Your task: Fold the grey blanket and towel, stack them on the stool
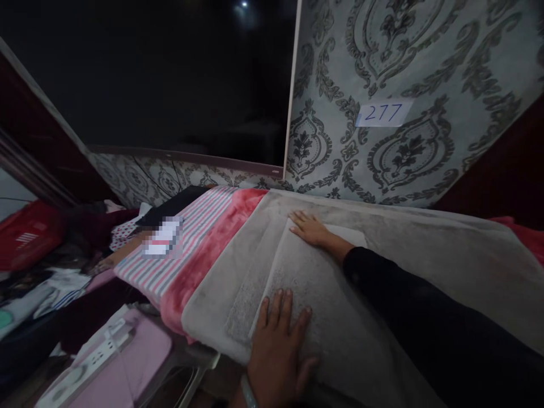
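A folded grey towel-like cloth lies flat on a spread grey plush blanket. My left hand presses palm down on its near edge, fingers stretched and spread, with a band at the wrist. Farther back, my right hand, reaching in from a black sleeve, rests flat on the far part of the same cloth. Neither hand grips anything. Left of the grey blanket, a red plush layer and a pink-and-grey striped fabric show.
A large dark television hangs above, beside patterned wallpaper with a paper marked 277. At the left are piled clothes, a red bag and a pink stool bearing a white power strip. A blurred-out patch covers something on the stripes.
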### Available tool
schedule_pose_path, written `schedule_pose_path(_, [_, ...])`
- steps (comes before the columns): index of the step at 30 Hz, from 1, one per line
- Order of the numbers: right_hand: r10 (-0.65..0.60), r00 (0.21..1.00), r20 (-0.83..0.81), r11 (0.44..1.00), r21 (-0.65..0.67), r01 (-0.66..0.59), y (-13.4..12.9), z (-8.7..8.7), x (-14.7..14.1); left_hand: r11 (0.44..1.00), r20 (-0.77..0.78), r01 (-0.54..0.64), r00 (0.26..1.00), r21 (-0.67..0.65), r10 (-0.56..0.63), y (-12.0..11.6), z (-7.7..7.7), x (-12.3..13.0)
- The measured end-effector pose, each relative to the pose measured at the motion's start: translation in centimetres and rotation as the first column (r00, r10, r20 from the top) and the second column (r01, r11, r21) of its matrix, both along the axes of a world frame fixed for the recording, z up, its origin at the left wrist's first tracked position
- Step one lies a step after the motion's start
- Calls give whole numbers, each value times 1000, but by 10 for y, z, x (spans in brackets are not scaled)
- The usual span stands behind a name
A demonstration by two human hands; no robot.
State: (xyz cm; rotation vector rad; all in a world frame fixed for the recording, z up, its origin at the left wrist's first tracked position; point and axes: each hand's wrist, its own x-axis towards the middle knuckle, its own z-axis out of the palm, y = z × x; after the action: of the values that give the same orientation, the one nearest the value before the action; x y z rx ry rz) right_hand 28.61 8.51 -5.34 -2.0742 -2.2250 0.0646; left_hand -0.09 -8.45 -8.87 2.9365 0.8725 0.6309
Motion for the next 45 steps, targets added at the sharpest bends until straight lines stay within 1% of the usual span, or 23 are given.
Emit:
schedule_pose_path(1, [11,1000,21,999,39,-12,-7,2,-9,1000,4,21,1000,7,-21,3,6,-4])
schedule_pose_path(2, [62,997,39,996,68,-65,-16,4,-20,999,8,34,999,17,-34,6,13,-8])
schedule_pose_path(4, [273,961,55,958,71,-276,-33,3,-43,999,2,19,1000,41,-19,15,22,-16])
schedule_pose_path(6, [468,883,30,883,24,-468,-44,0,-62,997,-4,-35,999,72,36,25,23,-22])
schedule_pose_path(7, [510,860,9,860,2,-510,-44,-2,-68,995,-7,-62,998,83,63,29,20,-23])
schedule_pose_path(8, [517,856,-11,856,-14,-517,-41,-4,-71,993,-12,-83,996,89,84,32,15,-24])
schedule_pose_path(12, [401,914,-59,912,-65,-405,-3,-5,-60,987,-20,-131,991,89,133,33,-3,-23])
schedule_pose_path(15, [304,951,-58,948,-84,-308,29,-6,-44,985,7,-135,991,107,136,32,-7,-23])
schedule_pose_path(17, [222,974,-49,972,-73,-225,43,-9,-37,985,21,-129,992,118,127,33,-6,-24])
schedule_pose_path(19, [157,986,-51,986,-51,-160,50,-10,-33,984,30,-126,992,125,123,35,-6,-24])
schedule_pose_path(21, [129,990,-57,990,-47,-132,53,-8,-33,983,36,-128,992,134,125,37,-7,-24])
schedule_pose_path(24, [76,995,-67,995,-57,-80,50,6,-38,980,40,-121,992,161,116,39,-8,-23])
schedule_pose_path(27, [27,994,-105,999,-40,-32,31,24,-43,979,32,-117,993,167,113,41,-8,-22])
schedule_pose_path(29, [61,990,-124,998,-20,-64,3,30,-41,982,21,-123,992,144,121,43,-7,-22])
schedule_pose_path(31, [124,986,-112,992,-8,-126,-37,29,-33,986,6,-127,992,109,127,46,-5,-22])
schedule_pose_path(34, [182,980,-76,982,-32,-185,-104,20,-15,988,-16,-132,991,77,134,44,5,-19])
schedule_pose_path(36, [180,981,-72,981,-61,-185,-140,13,-2,984,3,-153,988,96,153,34,12,-11])
schedule_pose_path(37, [175,982,-74,981,-67,-180,-153,9,3,983,17,-148,989,113,147,26,15,-4])
schedule_pose_path(39, [174,982,-73,982,-65,-179,-166,3,12,989,22,-55,998,135,52,3,17,15])
schedule_pose_path(41, [168,984,-66,985,-40,-171,-164,-3,19,987,-1,95,995,129,-96,-21,12,34])
schedule_pose_path(42, [155,986,-63,987,-20,-157,-159,-5,24,983,-13,143,990,119,-143,-31,8,42])
schedule_pose_path(43, [137,989,-63,991,-1,-137,-153,-7,29,981,-22,165,986,105,-164,-39,4,48])
schedule_pose_path(45, [91,993,-70,996,24,-89,-138,-12,42,984,-39,161,987,79,-158,-47,-3,54])
